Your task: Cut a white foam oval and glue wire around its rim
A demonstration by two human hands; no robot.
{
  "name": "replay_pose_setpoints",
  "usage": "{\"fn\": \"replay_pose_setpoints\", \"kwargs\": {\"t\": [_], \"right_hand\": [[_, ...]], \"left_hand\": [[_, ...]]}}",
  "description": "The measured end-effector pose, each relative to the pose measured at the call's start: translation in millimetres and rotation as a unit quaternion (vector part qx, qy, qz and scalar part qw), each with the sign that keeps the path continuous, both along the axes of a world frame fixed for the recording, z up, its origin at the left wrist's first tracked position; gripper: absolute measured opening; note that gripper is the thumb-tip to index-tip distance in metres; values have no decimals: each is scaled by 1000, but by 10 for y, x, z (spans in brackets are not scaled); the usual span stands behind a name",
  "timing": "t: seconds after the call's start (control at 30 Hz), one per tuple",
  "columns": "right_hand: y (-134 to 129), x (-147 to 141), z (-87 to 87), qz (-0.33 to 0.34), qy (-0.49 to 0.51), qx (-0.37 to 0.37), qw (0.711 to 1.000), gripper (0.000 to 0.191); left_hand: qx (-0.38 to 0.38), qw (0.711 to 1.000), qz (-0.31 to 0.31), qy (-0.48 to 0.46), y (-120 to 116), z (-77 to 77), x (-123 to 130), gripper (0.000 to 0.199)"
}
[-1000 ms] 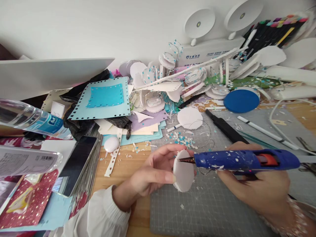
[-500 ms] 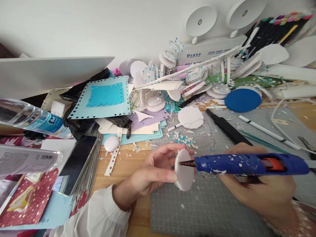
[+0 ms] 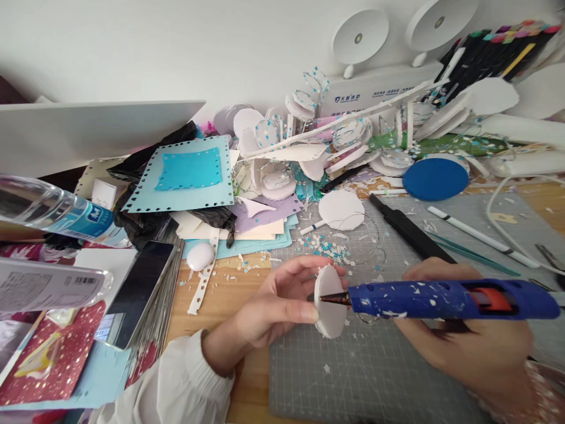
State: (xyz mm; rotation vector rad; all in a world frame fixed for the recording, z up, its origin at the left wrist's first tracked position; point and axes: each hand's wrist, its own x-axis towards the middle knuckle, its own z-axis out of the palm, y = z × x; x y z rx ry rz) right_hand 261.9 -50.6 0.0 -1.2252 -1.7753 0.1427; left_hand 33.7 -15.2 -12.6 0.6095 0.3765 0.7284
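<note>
Pinched between the thumb and fingers of my left hand (image 3: 280, 306) is a white foam disc (image 3: 332, 324), tilted with its flat face toward the right. My right hand (image 3: 468, 353) grips a blue hot glue gun (image 3: 424, 297), flecked with white bits and fitted with a red-orange part. Its dark nozzle tip lies over the disc's face, near the left rim; whether it touches cannot be made out. Both hands are above a grey cutting mat (image 3: 318, 383). A thin wire loops behind the disc.
White discs and wire garlands pile up at the back. A white scalloped disc (image 3: 341, 209), blue lid (image 3: 435, 179), black tool (image 3: 408, 229), teal tweezers (image 3: 474, 253) and white pen (image 3: 481, 237) lie on the mat. Leftward are a phone (image 3: 141, 294), water bottle (image 3: 57, 206) and papers.
The glue gun's nozzle has shifted slightly down across the disc's face, and my right hand has moved a little right and down. My left hand holds nearly still.
</note>
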Motion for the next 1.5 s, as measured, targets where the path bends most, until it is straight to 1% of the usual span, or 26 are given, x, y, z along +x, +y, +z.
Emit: {"fn": "replay_pose_setpoints", "kwargs": {"t": [0.2, 0.33, 0.53, 0.7, 0.87, 1.07, 1.2, 1.5], "right_hand": [[-6, -12, -7, 2, 21, -14, 1000, 25], [-13, -5, -13, 13, 24, -4, 1000, 25], [-11, 13, -15, 29, 37, -6, 999, 32], [-20, 24, -37, 36, 40, -13, 998, 32], [-23, 22, -42, 35, 45, -4, 998, 30], [-6, 1, -11, 43, 52, -12, 998, 32], [5, -18, 24, 41, 61, -19, 997, 29], [15, -16, 25, 57, 83, -25, 995, 30]], "left_hand": [[7, 1000, 6, 13, -6, 9, 3, 53], [-4, 1000, 4, 10, -2, 27, 8, 52], [-8, 1000, 8, 2, 3, 22, 11, 52], [-11, 1000, 4, 8, -3, 7, 3, 52], [-5, 1000, 4, 20, -5, -2, -7, 53], [-6, 1000, 2, 5, -9, -5, -6, 52], [-11, 1000, 6, 2, -8, 1, -3, 51], [-11, 1000, 8, -12, -1, -5, -6, 51]]}}
